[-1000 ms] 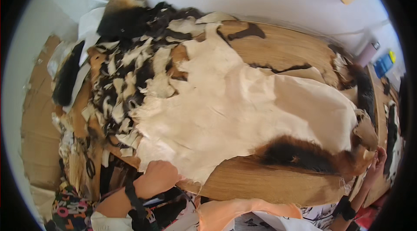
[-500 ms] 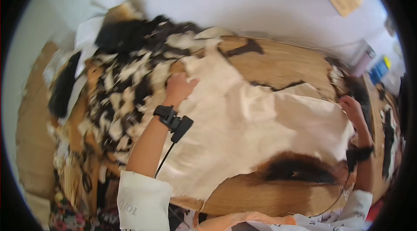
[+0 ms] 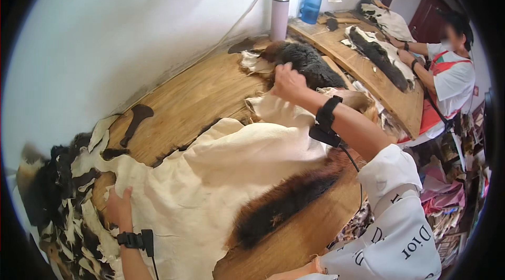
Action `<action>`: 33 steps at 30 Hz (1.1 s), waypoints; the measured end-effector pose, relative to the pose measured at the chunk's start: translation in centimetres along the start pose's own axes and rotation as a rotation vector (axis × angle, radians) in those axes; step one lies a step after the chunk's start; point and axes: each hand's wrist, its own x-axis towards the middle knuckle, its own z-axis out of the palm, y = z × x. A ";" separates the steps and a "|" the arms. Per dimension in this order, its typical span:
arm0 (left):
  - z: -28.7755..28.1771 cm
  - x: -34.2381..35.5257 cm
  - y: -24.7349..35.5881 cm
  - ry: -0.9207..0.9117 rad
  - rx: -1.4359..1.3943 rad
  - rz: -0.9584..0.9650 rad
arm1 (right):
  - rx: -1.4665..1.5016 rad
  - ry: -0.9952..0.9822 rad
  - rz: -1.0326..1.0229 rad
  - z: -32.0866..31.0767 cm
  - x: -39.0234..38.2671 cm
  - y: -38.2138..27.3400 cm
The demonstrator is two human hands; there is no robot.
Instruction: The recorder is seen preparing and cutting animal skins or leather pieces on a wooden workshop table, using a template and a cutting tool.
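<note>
A large pale animal hide (image 3: 194, 190) lies spread with its skin side up, and dark brown fur (image 3: 284, 211) shows along its near edge. My left hand (image 3: 120, 207) rests at the hide's left side, thumb apart from the fingers, which lie over its edge. Past the hide's right end, my right hand (image 3: 290, 83) has its fingers curled beside a black fur piece (image 3: 310, 64). A raised flap of the pale hide is just below that hand; what the fingers pinch, if anything, is hidden. A dark broad-bladed tool (image 3: 138, 122) lies behind the hide.
The wooden table (image 3: 210, 88) meets a white wall. Black-and-white fur scraps (image 3: 73, 232) pile up at the left. A pink flask (image 3: 280, 17) and a blue bottle (image 3: 311, 3) stand at the back. A co-worker (image 3: 447, 69) handles a fur strip at another wooden table (image 3: 376, 82).
The view has swung right, bringing the co-worker in. My right hand has moved from the hide's right edge to beside the black fur. My left hand stays at the hide's left side.
</note>
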 end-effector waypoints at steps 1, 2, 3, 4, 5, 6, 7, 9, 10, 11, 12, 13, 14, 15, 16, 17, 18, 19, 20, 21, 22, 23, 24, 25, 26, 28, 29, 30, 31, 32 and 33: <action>-0.3 -0.1 -0.6 0.038 -0.037 0.056 | -0.020 0.038 0.148 0.1 0.6 0.6; -0.6 -0.2 -1.5 0.039 -0.025 0.043 | -0.038 0.070 0.293 0.4 1.0 1.1; -1.1 -0.4 -2.5 0.121 -0.098 0.078 | -0.029 0.062 0.279 0.5 1.3 1.7; -1.9 -0.7 -3.4 0.207 -0.171 0.112 | -0.030 0.043 0.221 0.6 1.5 2.5; -3.3 -1.7 -3.8 0.279 -0.128 0.093 | -0.035 0.022 0.164 0.7 1.6 3.7; -4.2 -1.7 -6.4 0.321 -0.227 0.170 | -0.038 0.004 0.104 0.5 1.6 4.5; -5.8 -2.6 -7.5 0.334 -0.227 0.137 | 0.016 0.092 0.088 0.7 2.0 5.0; -8.6 -4.3 -10.4 0.436 -0.200 0.102 | 0.111 0.294 0.141 0.0 2.0 5.8; -9.8 -5.2 -12.0 0.530 -0.170 0.099 | 0.157 0.412 0.207 -0.9 2.0 6.1; -11.8 -6.1 -12.2 0.490 -0.136 0.021 | 0.369 0.471 0.276 -1.4 2.4 8.0; -12.4 -5.9 -15.1 0.659 0.045 0.092 | 0.587 0.526 0.348 -2.1 2.9 9.2; -14.3 -6.3 -16.4 0.690 0.108 0.073 | 0.610 0.612 0.330 -2.9 3.1 7.2; -16.0 -6.2 -17.1 0.721 0.159 0.060 | 0.626 0.707 0.316 -4.4 2.9 5.6; -17.2 -5.4 -18.3 0.748 0.173 0.077 | 0.719 0.683 0.326 -3.2 5.2 7.2; -18.7 -4.5 -19.9 0.776 0.196 0.093 | 0.818 0.634 0.315 -4.1 5.6 4.8; -19.7 -3.0 -21.5 0.754 0.225 0.105 | 0.981 0.601 0.152 -3.1 6.7 4.1; -19.7 -1.1 -22.2 0.724 0.236 0.121 | 1.121 0.568 -0.010 -2.2 7.6 3.9; -19.0 -0.8 -17.9 0.609 0.390 -0.110 | 1.117 0.551 -0.018 -1.2 7.6 2.4; -18.1 -1.0 -14.1 0.482 0.538 -0.336 | 1.010 0.457 -0.041 -0.1 7.2 1.1; -17.2 -0.2 -16.6 0.521 0.606 -0.179 | 0.933 0.360 -0.071 1.1 6.6 -0.8; -16.2 -0.1 -20.3 0.557 0.694 -0.039 | 0.515 0.218 -0.349 1.4 4.4 -3.0; -12.6 -0.5 -23.2 0.665 0.587 0.252 | 0.455 -0.021 -0.513 -1.6 0.9 -7.9; -8.7 -1.2 -18.1 0.301 -0.018 0.348 | 0.310 -0.237 -0.492 -1.8 -0.6 -8.0; -6.9 -3.0 -15.4 0.072 -0.152 0.396 | 0.347 -0.241 -0.620 -1.4 -2.4 -8.1; -5.6 -5.2 -12.4 -0.116 -0.351 0.467 | 0.310 -0.362 -0.608 -2.4 -3.9 -9.1; -3.5 -8.9 -7.0 -0.245 -0.372 0.629 | 0.274 -0.465 -0.535 -3.1 -5.9 -7.9; -2.8 -10.0 -6.2 -0.219 -0.332 0.756 | 0.270 -0.462 -0.529 -3.2 -6.9 -6.9; -3.2 -10.5 -6.2 -0.219 -0.336 0.765 | 0.123 -0.488 -0.469 -3.2 -7.8 -5.6; -3.5 -10.8 -5.6 -0.336 -0.319 0.724 | -0.026 -0.518 -0.395 -3.1 -8.9 -4.0; -4.0 -11.1 -5.3 -0.453 -0.299 0.682 | -0.030 -0.523 -0.375 -3.4 -10.4 -3.1; -4.1 -11.6 -5.4 -0.432 -0.343 0.740 | -0.071 -0.510 -0.305 -4.0 -12.0 -2.2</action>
